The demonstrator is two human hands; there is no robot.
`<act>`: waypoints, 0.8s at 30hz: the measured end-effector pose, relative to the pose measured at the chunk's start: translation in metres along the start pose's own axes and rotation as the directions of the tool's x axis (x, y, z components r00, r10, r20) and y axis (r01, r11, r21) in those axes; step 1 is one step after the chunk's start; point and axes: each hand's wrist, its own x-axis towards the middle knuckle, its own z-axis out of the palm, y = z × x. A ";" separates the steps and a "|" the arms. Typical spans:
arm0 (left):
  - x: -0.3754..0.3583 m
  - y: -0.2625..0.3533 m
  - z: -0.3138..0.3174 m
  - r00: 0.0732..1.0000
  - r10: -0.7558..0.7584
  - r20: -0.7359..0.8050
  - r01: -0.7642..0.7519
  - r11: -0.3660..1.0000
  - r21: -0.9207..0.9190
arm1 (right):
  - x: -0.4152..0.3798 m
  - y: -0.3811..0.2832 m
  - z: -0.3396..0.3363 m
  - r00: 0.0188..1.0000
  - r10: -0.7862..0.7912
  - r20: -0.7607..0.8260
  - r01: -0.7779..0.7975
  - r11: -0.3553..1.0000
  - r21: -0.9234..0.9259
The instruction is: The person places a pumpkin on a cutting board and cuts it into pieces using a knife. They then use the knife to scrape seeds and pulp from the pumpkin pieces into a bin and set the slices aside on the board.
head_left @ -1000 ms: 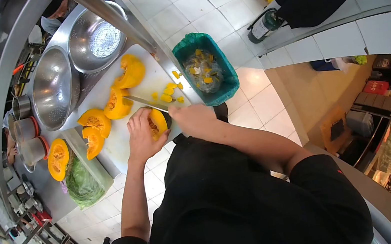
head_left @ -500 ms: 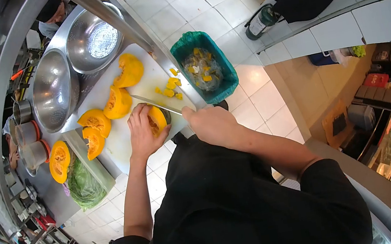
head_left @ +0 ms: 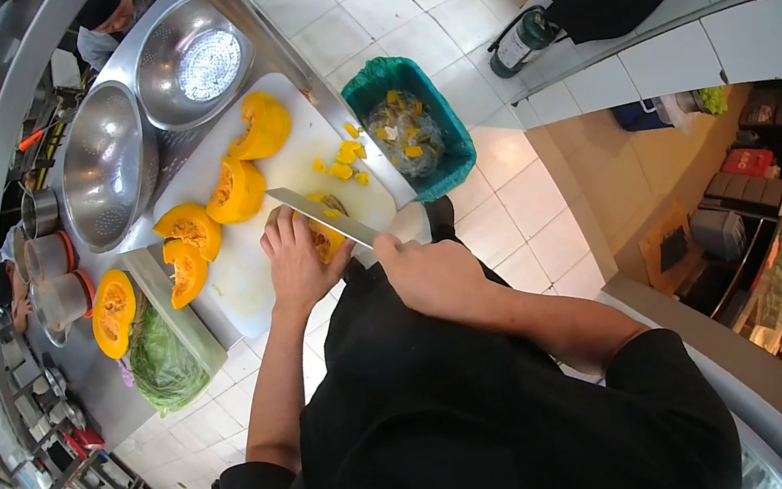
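Observation:
My right hand [head_left: 424,265] is closed round the handle of a kitchen knife [head_left: 332,221], its broad blade lying across a piece of pumpkin [head_left: 324,242]. Fingers of my left hand [head_left: 301,263] grip that same piece from the near left side, partly hiding it. Both are over the white cutting board [head_left: 245,251]. Farther along the board sit orange pumpkin wedges [head_left: 236,189], their seedy hollows showing. Small yellow trimmings [head_left: 345,158] lie scattered beyond the blade.
Two metal colanders [head_left: 106,176] stand behind the board. A green-lined bin [head_left: 444,161] with scraps is beside the counter's edge. Half a pumpkin [head_left: 114,314] and a wrapped green vegetable [head_left: 169,364] are at left. Another person [head_left: 112,33] is across the counter.
The knife has turned so its flat side shows more and now covers part of the pumpkin piece. The view has shifted slightly; my left hand still grips the piece.

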 end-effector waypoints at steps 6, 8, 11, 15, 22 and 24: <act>-0.001 -0.002 -0.001 0.999 0.034 0.007 -0.034 0.999 -0.003 | -0.008 -0.016 0.001 0.992 0.106 0.071 -0.108 0.994 0.023; 0.000 -0.003 -0.001 0.999 0.031 0.010 -0.031 1.000 -0.003 | -0.002 -0.018 0.007 0.986 0.141 0.087 -0.145 0.988 0.043; -0.001 -0.005 -0.001 1.000 0.028 -0.003 -0.028 0.999 -0.036 | 0.019 -0.014 0.013 0.984 0.160 0.083 -0.168 0.981 0.097; 0.005 -0.002 -0.008 0.999 0.027 0.041 -0.024 0.997 -0.067 | 0.040 0.012 0.016 0.987 0.117 0.109 -0.133 0.981 0.145; 0.001 -0.004 -0.003 0.997 -0.019 0.070 0.018 1.000 0.012 | 0.005 -0.011 -0.028 0.960 0.131 0.247 -0.172 0.973 0.154; 0.001 -0.004 -0.004 0.998 -0.010 0.064 0.010 1.000 -0.004 | 0.005 -0.009 -0.031 0.957 0.127 0.260 -0.179 0.966 0.187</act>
